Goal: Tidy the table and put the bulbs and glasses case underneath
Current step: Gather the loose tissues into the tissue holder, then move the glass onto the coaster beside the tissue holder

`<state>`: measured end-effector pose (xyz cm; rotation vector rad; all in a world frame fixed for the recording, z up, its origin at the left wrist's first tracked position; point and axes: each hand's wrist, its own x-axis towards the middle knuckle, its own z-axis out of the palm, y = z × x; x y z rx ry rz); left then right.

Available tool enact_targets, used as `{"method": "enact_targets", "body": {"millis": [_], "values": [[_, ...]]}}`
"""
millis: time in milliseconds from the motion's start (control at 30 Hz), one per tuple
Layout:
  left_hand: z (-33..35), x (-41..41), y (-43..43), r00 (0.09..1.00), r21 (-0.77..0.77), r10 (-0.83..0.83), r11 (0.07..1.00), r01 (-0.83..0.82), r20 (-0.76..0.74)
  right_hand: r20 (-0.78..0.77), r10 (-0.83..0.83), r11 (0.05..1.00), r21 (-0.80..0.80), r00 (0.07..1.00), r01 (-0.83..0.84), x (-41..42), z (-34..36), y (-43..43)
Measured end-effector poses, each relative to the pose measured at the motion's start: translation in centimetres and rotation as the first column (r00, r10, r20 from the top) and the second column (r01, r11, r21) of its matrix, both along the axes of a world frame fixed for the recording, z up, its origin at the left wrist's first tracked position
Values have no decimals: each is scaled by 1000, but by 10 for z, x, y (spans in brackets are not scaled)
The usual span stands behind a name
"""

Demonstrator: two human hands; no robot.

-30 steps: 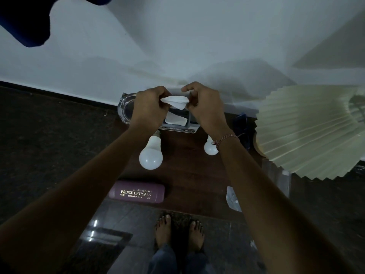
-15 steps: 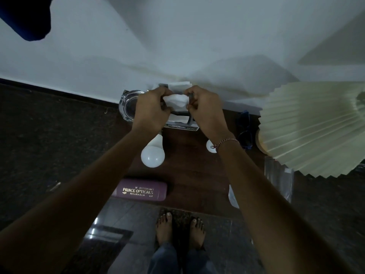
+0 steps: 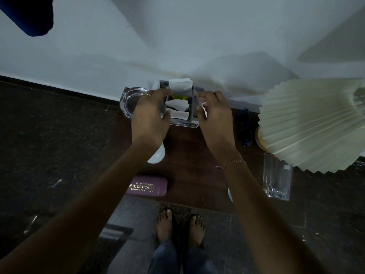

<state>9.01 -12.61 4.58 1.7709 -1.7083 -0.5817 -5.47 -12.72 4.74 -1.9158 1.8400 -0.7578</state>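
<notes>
Since a second ago the white paper's gone from between the hands into the grey box [image 3: 178,107]. Left hand [image 3: 150,117] loosely curled, empty; right hand [image 3: 214,113] pinches a paper scrap. Bulb [image 3: 157,156] and glasses case [image 3: 147,186] wait on the near surface [image 3: 189,165]; tuck papers flat first.

Table [image 3: 197,165]: dark wood, slight sheen. Ashtray [image 3: 130,101] & tumbler [image 3: 276,178]: clear glass, glossy; bulb [image 3: 157,156]: smooth white. Case [image 3: 147,186]: matt mauve w/ gilt print; shade [image 3: 312,123]: pleated paper.
</notes>
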Motion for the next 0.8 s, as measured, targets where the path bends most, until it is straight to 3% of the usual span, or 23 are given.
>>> {"method": "enact_targets", "body": {"millis": [233,367,633,800], "values": [[-4,-26,43,994,-2,57,998,-57,-90,34,-74,997,2,997,74,-14,-7,43],[-15,-38,63,984,81,77,995,-64,-163,89,-82,997,15,993,81,-17,-17,65],[-37,-53,121,984,325,102,944,-50,-144,115,-99,986,149,988,81,-18,-32,127],[-37,-70,138,980,366,105,930,-36,-171,115,-127,966,242,985,97,-34,-36,159]]}}
